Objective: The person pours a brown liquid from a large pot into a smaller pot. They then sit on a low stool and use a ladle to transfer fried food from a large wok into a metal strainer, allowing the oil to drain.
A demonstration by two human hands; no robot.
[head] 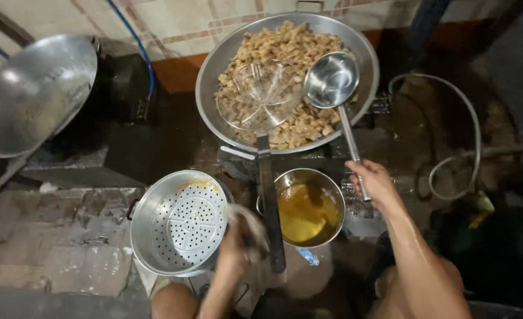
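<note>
Right hand (375, 180) grips ladle (332, 80); left hand (235, 245) holds cloth (251, 227).

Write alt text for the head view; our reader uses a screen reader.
A person's right hand holds a long steel ladle over a wide metal wok of browned food chunks; the left hand grips a cloth beside a perforated steel colander pot.
</note>
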